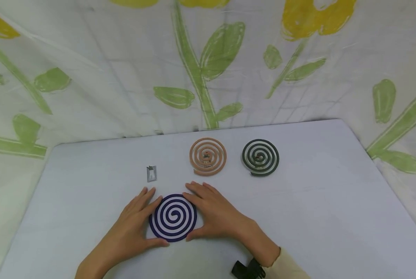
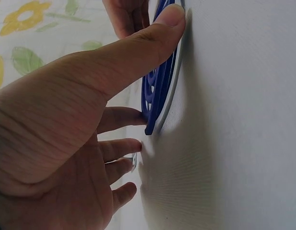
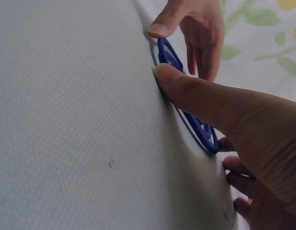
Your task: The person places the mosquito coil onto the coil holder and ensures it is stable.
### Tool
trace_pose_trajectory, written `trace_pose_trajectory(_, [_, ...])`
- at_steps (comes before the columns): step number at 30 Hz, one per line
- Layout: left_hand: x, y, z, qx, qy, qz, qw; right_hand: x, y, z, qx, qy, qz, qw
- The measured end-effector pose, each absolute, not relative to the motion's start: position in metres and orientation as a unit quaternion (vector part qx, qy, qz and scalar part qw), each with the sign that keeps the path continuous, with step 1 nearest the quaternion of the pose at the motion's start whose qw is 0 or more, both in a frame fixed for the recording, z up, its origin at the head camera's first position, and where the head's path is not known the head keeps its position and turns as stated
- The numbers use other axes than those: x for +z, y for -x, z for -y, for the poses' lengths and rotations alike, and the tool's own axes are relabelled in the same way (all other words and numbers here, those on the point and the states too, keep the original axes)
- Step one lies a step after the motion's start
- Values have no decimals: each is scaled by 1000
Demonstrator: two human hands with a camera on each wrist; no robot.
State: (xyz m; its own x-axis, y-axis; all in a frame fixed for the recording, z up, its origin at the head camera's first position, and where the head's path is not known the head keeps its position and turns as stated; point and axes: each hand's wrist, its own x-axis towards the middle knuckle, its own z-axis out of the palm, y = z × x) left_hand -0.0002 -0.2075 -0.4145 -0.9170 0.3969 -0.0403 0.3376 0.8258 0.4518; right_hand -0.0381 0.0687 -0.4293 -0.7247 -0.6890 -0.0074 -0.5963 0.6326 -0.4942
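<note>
A dark blue mosquito coil lies level at the front of the white table, between both hands. From the left side my left hand holds its rim between thumb and index finger, the other fingers spread. On the opposite side my right hand holds the rim the same way, thumb near the front and fingers behind. In the left wrist view, the coil shows nearly edge-on, with a shadow on the tabletop beside it. The right wrist view also shows the coil partly hidden by the right thumb.
Behind the hands sit an orange coil and a dark green coil, each with a small metal piece at its centre. A small flat metal stand lies beyond the left hand. A flower-printed curtain hangs past the table's far edge.
</note>
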Motion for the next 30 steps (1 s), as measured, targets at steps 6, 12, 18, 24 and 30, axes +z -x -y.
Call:
trace_pose_trajectory(6, [-414, 0, 207, 220, -194, -954, 63, -429, 38, -69, -234, 356, -899, 96])
trace_pose_trajectory(12, [-414, -1, 206, 219, -200, -953, 57, -429, 38, -69, -242, 358, -898, 89])
trace_pose_trajectory(18, [-415, -1, 206, 225, -203, -952, 50, -429, 39, -68, -243, 349, -899, 102])
trace_pose_trajectory(24, [-415, -1, 205, 237, -199, -949, 60, -430, 38, -67, -242, 341, -902, 108])
trace_pose_trajectory(30, [-414, 0, 205, 241, -190, -949, 77, -429, 38, -66, -242, 346, -902, 92])
